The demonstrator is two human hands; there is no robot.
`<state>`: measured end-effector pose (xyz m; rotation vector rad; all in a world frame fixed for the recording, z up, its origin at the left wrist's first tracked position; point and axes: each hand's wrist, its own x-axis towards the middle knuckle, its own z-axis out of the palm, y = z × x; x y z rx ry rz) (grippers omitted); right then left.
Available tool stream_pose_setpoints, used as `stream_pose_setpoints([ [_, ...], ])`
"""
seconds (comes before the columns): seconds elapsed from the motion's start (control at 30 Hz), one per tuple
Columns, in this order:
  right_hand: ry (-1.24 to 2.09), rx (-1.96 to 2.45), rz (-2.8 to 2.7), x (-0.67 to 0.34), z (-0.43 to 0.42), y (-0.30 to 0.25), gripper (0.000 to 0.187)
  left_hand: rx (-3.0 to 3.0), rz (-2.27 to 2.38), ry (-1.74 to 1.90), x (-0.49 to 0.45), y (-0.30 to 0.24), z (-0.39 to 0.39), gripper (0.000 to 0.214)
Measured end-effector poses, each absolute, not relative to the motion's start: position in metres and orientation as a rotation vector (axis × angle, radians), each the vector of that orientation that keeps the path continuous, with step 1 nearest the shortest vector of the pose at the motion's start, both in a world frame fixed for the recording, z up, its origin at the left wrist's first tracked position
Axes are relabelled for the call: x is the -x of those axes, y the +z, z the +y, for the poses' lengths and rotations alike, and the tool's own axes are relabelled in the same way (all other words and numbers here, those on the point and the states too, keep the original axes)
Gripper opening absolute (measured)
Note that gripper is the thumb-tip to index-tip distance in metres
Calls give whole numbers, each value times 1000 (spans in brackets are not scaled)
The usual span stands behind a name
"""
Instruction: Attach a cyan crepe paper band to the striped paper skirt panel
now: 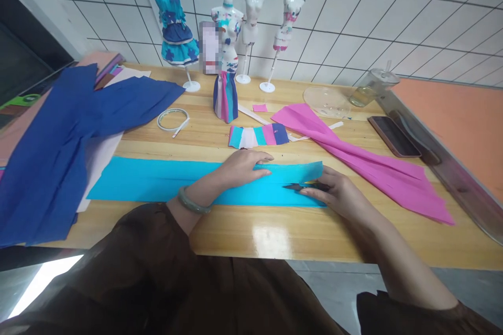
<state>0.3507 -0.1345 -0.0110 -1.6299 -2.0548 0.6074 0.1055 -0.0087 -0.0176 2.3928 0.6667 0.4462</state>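
- The turquoise paper strip (pixel 157 180) lies lengthwise along the near part of the wooden surface (pixel 275 230), with a bare band of wood between it and the front edge.
- The left hand (pixel 243 166) lies flat on the strip's upper edge, fingers stretched out and close together, pressing it down.
- The right hand (pixel 338 196) is at the strip's right end, fingers closed around small scissors (pixel 301 187) whose blades point left into the paper.
- Just right of that hand, a pink paper sheet (pixel 365 167) slants towards the right edge. A phone (pixel 394 136) and a long ruler (pixel 451 172) lie beyond it.
- On the left, dark blue paper (pixel 58 152) hangs over the surface's edge.
- At the back right, a lidded clear cup (pixel 371 89) holds a little pale liquid, with a clear shallow dish (pixel 326 102) beside it.
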Motion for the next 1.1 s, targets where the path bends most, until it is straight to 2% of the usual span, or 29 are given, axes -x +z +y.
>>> stream_pose_setpoints([
  [0.33,635,1683,-2030,-347,-131,-12,29,-2444,656,459,-106,-20,-10,36],
  [0.7,631,1682,-2041,-345,-133,-9,28,-2499,638,432,-105,-22,-9,48],
  [1.1,599,1667,-2045,-347,-134,-11,27,-2502,634,403,-105,-17,-11,49],
])
